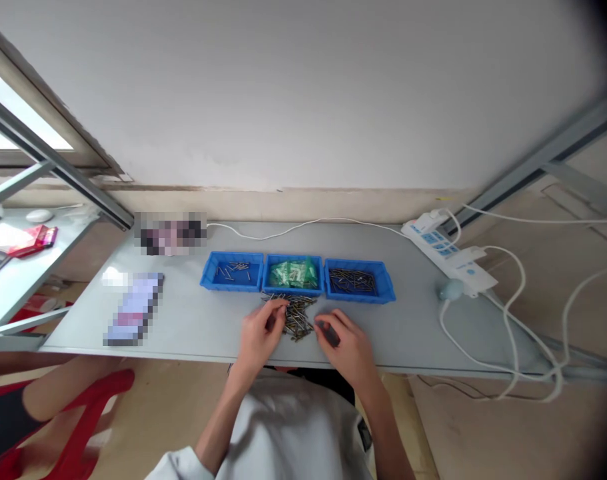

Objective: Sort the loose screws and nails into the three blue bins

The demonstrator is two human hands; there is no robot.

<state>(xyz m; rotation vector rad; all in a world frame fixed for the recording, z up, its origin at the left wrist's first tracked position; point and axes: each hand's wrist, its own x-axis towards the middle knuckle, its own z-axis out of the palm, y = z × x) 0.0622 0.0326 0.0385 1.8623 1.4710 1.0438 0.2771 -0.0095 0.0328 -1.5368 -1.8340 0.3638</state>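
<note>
Here, hands: left hand [262,333] and right hand [348,348] flank the pile [298,321], nearer than the middle tray [303,291]; fingers curled inward, whether grasping a piece I cannot tell.
Pile: thin metal pieces lying loose on the grey table [198,330], just in front of the middle tray.
Trays: the blue middle tray holds a green packet [293,273]; left tray [230,288] and right tray [360,297] adjoin it, both containing metal pieces.
Tabletop: smooth; power strip [436,245] well right of the middle tray, white cable [283,231] behind it.
Room: pale wall [303,100] beyond the middle tray, window [13,107] far left.
</note>
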